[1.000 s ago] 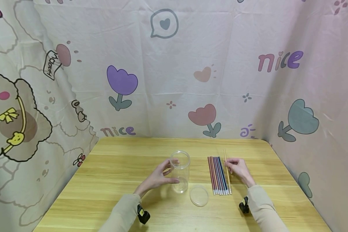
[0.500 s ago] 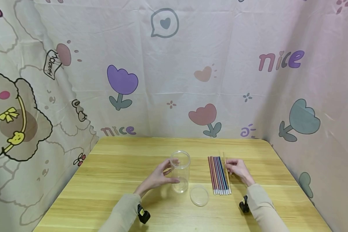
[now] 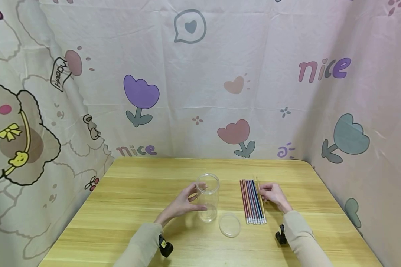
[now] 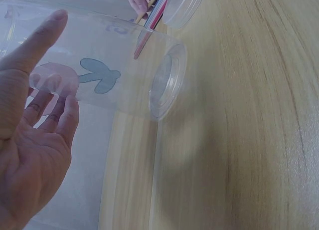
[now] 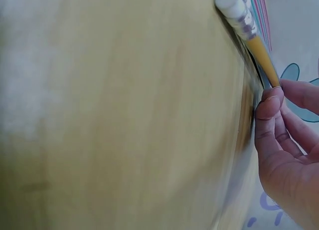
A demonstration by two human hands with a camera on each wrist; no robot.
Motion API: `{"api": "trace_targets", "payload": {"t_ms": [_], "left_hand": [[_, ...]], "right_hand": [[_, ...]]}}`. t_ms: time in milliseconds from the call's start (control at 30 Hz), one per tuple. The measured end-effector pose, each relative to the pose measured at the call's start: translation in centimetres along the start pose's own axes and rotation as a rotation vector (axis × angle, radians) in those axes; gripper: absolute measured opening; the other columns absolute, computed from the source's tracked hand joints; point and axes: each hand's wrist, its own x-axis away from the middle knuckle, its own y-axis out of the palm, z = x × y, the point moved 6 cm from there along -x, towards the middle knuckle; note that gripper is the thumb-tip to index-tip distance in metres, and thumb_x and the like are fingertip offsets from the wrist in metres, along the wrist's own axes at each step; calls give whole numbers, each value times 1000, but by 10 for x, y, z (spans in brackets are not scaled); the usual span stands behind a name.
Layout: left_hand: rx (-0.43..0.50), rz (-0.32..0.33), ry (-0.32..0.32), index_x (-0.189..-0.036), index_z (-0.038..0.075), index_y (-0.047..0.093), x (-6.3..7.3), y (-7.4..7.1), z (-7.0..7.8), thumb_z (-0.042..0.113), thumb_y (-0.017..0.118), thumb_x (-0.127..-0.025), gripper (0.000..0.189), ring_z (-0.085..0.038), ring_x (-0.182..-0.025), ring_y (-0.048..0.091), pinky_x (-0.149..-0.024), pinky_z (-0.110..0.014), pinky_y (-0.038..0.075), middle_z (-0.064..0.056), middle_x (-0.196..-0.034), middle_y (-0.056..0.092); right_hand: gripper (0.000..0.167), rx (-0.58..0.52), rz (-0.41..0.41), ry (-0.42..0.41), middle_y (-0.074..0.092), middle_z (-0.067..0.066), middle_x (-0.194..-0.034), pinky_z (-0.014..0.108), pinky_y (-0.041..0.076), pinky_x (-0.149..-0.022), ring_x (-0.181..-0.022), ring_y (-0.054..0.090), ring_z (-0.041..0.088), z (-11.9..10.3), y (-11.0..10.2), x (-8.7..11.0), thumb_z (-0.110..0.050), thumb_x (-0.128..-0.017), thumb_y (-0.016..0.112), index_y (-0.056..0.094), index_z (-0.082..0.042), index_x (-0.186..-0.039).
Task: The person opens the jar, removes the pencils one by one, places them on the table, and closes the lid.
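Note:
My left hand (image 3: 182, 204) is around the side of a clear, open-topped plastic jar (image 3: 212, 202) standing on the table. In the left wrist view the thumb lies along one side of the jar (image 4: 129, 70) and the fingers curve against the other. A row of pencils (image 3: 251, 202) in several colours lies side by side, eraser ends toward me. At the row's right edge, my right hand (image 3: 272, 193) pinches a yellow pencil (image 3: 261, 204). The right wrist view shows this pencil's white eraser (image 5: 230, 3) and metal band, with thumb and fingertips on its shaft.
A round clear lid (image 3: 230, 225) lies on the wooden table (image 3: 137, 185) between the jar and the pencils, nearer to me. A printed cloth (image 3: 187, 85) hangs behind the table and along both sides.
The yellow pencil in my right hand has shifted left, up against the row, and slightly toward me. My left hand and the jar have stayed in place.

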Motion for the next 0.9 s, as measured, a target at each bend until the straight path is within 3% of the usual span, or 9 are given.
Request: {"api": "trace_targets", "payload": {"t_ms": [667,900], "left_hand": [[9,-6,12,-146,11,45,0,0,-1,14,84,-81,76,-43,-139,47,-120,-58,38,-19,-148,50],[9,-2,9,-145,11,45,0,0,-1,14,84,-81,75,-43,-139,47,-120,-58,38,-18,-148,51]], "right_hand": [[30,42,25,31,69,14,-83,20,54,-51,-61,59,11,2,2,-1,2,-89,66,61,19,-114],[27,5,7,-44,67,10,-76,19,54,-50,-59,59,11,-2,-1,2,3,-89,63,60,21,-109]]}}
